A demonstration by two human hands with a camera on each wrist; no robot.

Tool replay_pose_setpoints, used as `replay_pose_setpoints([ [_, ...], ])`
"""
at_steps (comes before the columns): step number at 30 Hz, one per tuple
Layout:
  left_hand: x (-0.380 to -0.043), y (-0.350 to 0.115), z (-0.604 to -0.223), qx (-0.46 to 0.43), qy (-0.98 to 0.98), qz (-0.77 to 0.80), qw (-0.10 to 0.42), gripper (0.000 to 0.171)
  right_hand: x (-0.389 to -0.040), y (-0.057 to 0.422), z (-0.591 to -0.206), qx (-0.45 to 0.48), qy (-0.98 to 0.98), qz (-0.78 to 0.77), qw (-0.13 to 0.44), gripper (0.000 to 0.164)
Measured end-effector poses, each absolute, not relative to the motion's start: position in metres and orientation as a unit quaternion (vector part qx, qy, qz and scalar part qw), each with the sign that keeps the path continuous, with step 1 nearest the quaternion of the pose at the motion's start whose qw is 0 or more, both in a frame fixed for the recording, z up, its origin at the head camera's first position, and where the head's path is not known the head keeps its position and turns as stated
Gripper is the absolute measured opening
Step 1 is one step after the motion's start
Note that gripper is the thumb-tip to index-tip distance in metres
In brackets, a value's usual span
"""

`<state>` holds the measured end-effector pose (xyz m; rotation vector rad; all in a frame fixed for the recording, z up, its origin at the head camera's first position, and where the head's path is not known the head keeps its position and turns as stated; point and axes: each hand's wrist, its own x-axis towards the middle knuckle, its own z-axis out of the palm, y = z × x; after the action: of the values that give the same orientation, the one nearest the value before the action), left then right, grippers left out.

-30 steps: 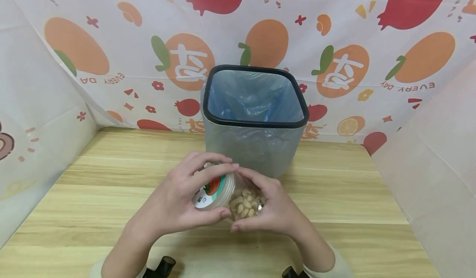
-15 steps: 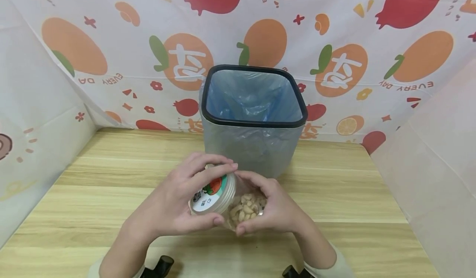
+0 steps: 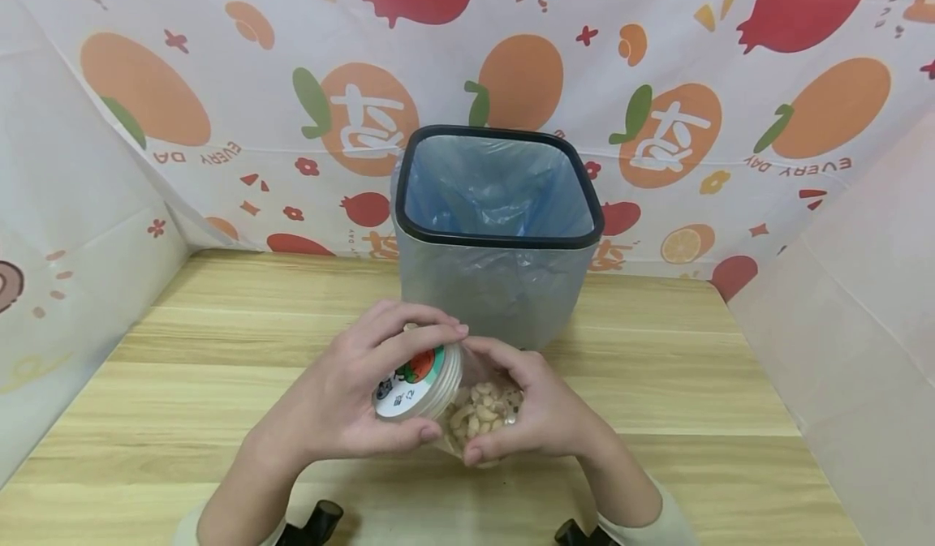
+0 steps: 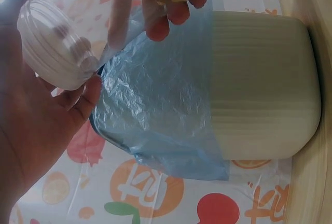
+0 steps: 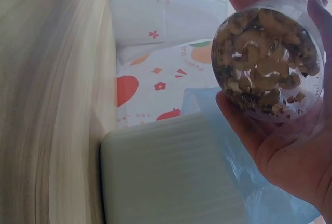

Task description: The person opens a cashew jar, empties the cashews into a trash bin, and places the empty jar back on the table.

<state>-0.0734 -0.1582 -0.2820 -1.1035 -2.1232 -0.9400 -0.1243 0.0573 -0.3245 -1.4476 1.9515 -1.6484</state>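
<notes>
A clear plastic jar [image 3: 467, 376] is held tilted above the table, in front of the trash bin. Pale cashew nuts [image 3: 478, 416] lie in its lower part, and the right wrist view shows them through the jar's round base [image 5: 267, 63]. My left hand [image 3: 351, 392] grips the ridged lid [image 3: 409, 388], which bears a white, green and orange label. Around the jar's body curl the fingers and thumb of my right hand [image 3: 540, 400]. The lid is at the jar's mouth; how tightly it sits I cannot tell.
Just behind the hands a pale trash bin [image 3: 497, 303] stands upright, its black rim [image 3: 504, 242] holding a bluish plastic bag [image 3: 497, 189]. The wooden table [image 3: 219, 335] ends at a fruit-printed cloth [image 3: 467, 43] behind the bin. White cloth walls flank both sides.
Over the second, the lid has turned and tipped slightly so more of its label shows. The nuts have shifted a little in the jar. Both hands keep their grip.
</notes>
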Motion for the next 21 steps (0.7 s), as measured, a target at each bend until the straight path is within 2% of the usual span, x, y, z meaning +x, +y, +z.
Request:
replay_pose_setpoints([
  [2,-0.0738,-0.1594,-0.2835,-0.400,-0.799,-0.346,0.284,0.057,-0.1211,0.0550,-0.3209,-0.484,0.673,-0.554,0.080,0.083],
  [7,-0.0736,-0.1617,-0.2863,-0.365,-0.820,-0.332,0.291,0.058,-0.1148,0.0504,-0.3169,-0.474,0.716,-0.512,-0.017,0.092],
  [10,-0.0732,-0.1619,-0.2865,-0.354,-0.826,-0.327,0.292,0.059,-0.1140,0.0494,-0.3170,-0.474,0.725,-0.497,-0.051,0.093],
  [15,-0.0721,-0.1620,-0.2860,-0.348,-0.832,-0.322,0.290,0.060,-0.1137,0.0495,-0.3167,-0.473,0.725,-0.499,-0.046,0.092],
  [21,-0.0708,-0.1613,-0.2840,-0.359,-0.828,-0.320,0.288,0.061,-0.1160,0.0517,-0.3222,-0.467,0.721,-0.511,-0.013,0.089],
])
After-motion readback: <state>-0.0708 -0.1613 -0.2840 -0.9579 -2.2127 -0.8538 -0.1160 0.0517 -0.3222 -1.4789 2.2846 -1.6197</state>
